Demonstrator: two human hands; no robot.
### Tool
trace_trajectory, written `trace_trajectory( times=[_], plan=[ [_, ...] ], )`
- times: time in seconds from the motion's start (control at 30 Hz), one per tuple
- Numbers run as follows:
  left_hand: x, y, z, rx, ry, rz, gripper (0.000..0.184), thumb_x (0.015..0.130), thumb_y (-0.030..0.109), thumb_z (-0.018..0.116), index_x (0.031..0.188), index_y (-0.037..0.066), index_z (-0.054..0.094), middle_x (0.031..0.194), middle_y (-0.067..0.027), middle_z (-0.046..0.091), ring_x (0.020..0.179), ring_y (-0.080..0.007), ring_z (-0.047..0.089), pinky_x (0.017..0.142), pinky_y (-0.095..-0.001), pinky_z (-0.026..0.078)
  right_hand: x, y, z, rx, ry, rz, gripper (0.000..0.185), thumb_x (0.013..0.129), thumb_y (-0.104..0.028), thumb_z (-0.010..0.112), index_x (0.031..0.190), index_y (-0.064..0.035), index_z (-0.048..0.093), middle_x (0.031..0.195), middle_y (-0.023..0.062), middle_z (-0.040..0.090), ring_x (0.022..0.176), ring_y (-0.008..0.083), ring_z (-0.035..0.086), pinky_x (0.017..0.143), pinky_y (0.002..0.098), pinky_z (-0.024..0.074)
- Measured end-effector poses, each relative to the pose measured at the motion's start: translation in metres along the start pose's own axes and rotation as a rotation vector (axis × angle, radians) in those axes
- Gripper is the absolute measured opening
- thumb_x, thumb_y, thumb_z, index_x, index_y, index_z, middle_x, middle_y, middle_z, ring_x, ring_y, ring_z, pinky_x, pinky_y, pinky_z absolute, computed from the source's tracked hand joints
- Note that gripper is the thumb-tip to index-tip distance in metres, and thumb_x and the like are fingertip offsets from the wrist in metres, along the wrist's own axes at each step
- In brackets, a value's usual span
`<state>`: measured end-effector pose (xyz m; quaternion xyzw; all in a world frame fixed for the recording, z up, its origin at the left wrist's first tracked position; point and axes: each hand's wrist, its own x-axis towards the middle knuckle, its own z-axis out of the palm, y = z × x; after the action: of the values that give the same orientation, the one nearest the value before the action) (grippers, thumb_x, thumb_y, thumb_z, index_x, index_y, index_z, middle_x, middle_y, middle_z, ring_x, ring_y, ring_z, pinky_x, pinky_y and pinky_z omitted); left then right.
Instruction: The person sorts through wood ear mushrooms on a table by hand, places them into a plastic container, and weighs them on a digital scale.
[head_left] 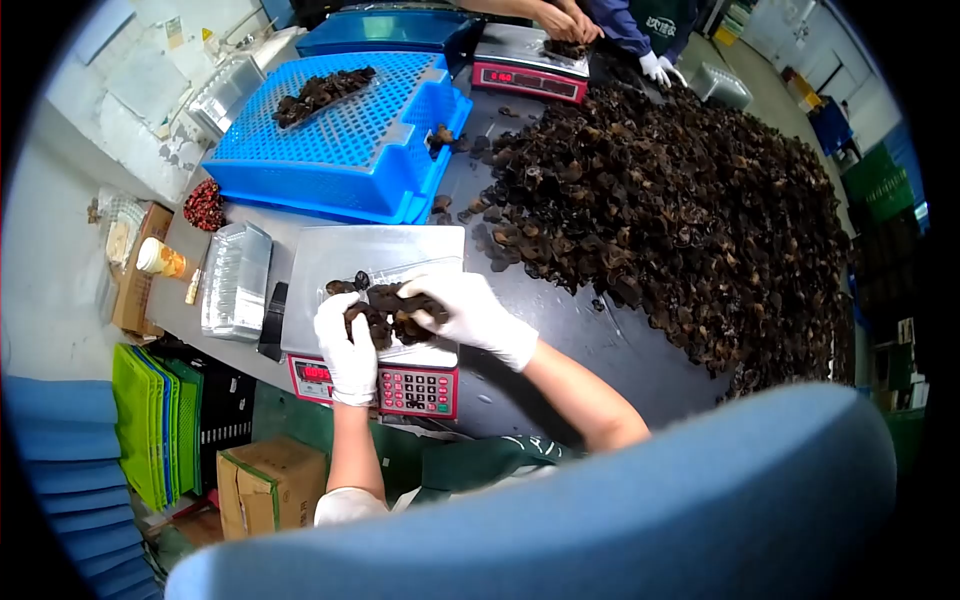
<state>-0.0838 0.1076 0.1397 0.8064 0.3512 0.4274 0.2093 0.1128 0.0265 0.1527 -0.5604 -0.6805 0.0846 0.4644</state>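
Dark wood ear mushrooms (388, 318) lie in a clear plastic tray (425, 268) on the plate of a red-edged weighing scale (310, 262). My left hand (348, 350), in a white glove, curls its fingers around mushrooms at the tray's left side. From the right, my right hand (468, 312), also gloved in white, pinches mushrooms between thumb and fingers just above the tray. Red digits glow on the scale's display, partly covered by my left wrist. A wide heap of wood ear mushrooms (670, 210) spreads over the table to my right.
Beyond the scale, an upturned blue crate (310, 195) bears a filled tray (325, 95). Stacked clear trays (237, 280) stand at the left, near a white bottle (160, 258). Across the table, other people's hands (570, 22) work at a second scale (530, 75).
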Motion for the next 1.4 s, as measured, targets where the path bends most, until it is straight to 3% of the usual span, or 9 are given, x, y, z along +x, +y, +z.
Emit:
trace_trajectory(
  times=[0.17, 0.37, 0.53, 0.63, 0.77, 0.9, 0.93, 1.23, 1.4],
  plan=[
    [-0.009, -0.024, -0.002, 0.270, -0.159, 0.028, 0.048, 0.083, 0.006, 0.056, 0.131, 0.006, 0.054, 0.128, -0.0155, 0.056, 0.116, -0.0344, 0.048, 0.105, -0.0460, 0.036, 0.021, 0.018, 0.058, -0.342, -0.251, -0.102, 0.048, 0.070, -0.028, 0.075, 0.114, -0.0136, 0.062, 0.121, 0.0069, 0.059, 0.106, 0.0300, 0.054, 0.093, 0.0443, 0.0406],
    [-0.007, -0.027, -0.017, 0.156, -0.150, 0.039, 0.051, 0.089, 0.011, 0.050, 0.140, 0.004, 0.047, 0.140, -0.0191, 0.050, 0.126, -0.0373, 0.048, 0.108, -0.0458, 0.034, 0.029, -0.011, -0.008, 0.000, -0.251, 0.001, 0.072, 0.066, -0.041, 0.078, 0.128, -0.0088, 0.058, 0.132, 0.0129, 0.055, 0.121, 0.0357, 0.050, 0.105, 0.0484, 0.0360],
    [-0.007, -0.038, -0.032, -0.109, -0.093, -0.157, 0.045, 0.093, 0.002, 0.044, 0.138, -0.001, 0.046, 0.137, -0.0229, 0.050, 0.130, -0.0376, 0.047, 0.111, -0.0411, 0.035, -0.048, 0.022, -0.048, -0.027, 0.096, 0.299, 0.041, 0.080, -0.016, 0.071, 0.118, -0.0046, 0.062, 0.122, 0.0154, 0.062, 0.118, 0.0329, 0.055, 0.103, 0.0416, 0.0419],
    [-0.007, -0.054, -0.040, -0.194, 0.027, -0.317, 0.043, 0.093, -0.005, 0.040, 0.135, 0.001, 0.048, 0.129, -0.0104, 0.052, 0.108, -0.0191, 0.054, 0.100, -0.0318, 0.043, -0.116, 0.045, -0.034, -0.137, 0.237, 0.391, 0.034, 0.084, -0.006, 0.065, 0.118, -0.0036, 0.061, 0.124, 0.0174, 0.060, 0.119, 0.0342, 0.055, 0.103, 0.0414, 0.0429],
    [0.000, -0.059, -0.057, -0.235, 0.267, -0.287, 0.039, 0.094, -0.005, 0.042, 0.131, 0.002, 0.051, 0.124, -0.0075, 0.055, 0.103, -0.0179, 0.057, 0.098, -0.0320, 0.044, -0.180, 0.027, 0.023, -0.305, 0.039, 0.423, 0.051, 0.086, -0.012, 0.062, 0.134, 0.0019, 0.050, 0.142, 0.0278, 0.045, 0.134, 0.0439, 0.041, 0.113, 0.0494, 0.0316],
    [0.006, -0.044, -0.067, -0.210, 0.361, -0.204, 0.033, 0.100, 0.009, 0.040, 0.130, 0.000, 0.051, 0.120, -0.0114, 0.057, 0.103, -0.0192, 0.058, 0.094, -0.0332, 0.044, -0.189, 0.019, 0.045, -0.604, -0.415, 0.477, 0.079, 0.090, -0.040, 0.061, 0.144, 0.0103, 0.033, 0.152, 0.0306, 0.030, 0.143, 0.0500, 0.021, 0.118, 0.0574, 0.0137],
    [0.005, -0.039, -0.069, -0.250, 0.344, -0.218, 0.037, 0.094, -0.003, 0.040, 0.130, -0.001, 0.048, 0.118, -0.0122, 0.052, 0.106, -0.0217, 0.056, 0.098, -0.0347, 0.043, -0.186, 0.019, 0.040, -0.678, -0.409, 0.545, 0.082, 0.090, -0.044, 0.059, 0.145, 0.0097, 0.032, 0.153, 0.0302, 0.028, 0.143, 0.0496, 0.021, 0.117, 0.0590, 0.0124],
    [-0.019, 0.011, -0.037, -0.388, 0.114, -0.127, 0.035, 0.099, 0.007, 0.038, 0.130, -0.003, 0.050, 0.134, -0.0143, 0.051, 0.109, -0.0234, 0.057, 0.098, -0.0367, 0.045, -0.338, 0.006, -0.071, -1.184, -0.075, 1.202, 0.080, 0.092, -0.047, 0.055, 0.145, 0.0099, 0.034, 0.153, 0.0276, 0.031, 0.143, 0.0464, 0.024, 0.115, 0.0633, 0.0097],
    [-0.037, 0.064, 0.007, -0.513, -0.373, 0.040, 0.028, 0.092, 0.007, 0.050, 0.117, 0.000, 0.059, 0.132, -0.0181, 0.052, 0.113, -0.0303, 0.056, 0.100, -0.0394, 0.044, -0.498, -0.072, -0.119, -1.477, 0.028, 1.694, 0.071, 0.094, -0.043, 0.054, 0.142, 0.0078, 0.041, 0.149, 0.0256, 0.039, 0.140, 0.0464, 0.030, 0.112, 0.0651, 0.0182]
  ],
)
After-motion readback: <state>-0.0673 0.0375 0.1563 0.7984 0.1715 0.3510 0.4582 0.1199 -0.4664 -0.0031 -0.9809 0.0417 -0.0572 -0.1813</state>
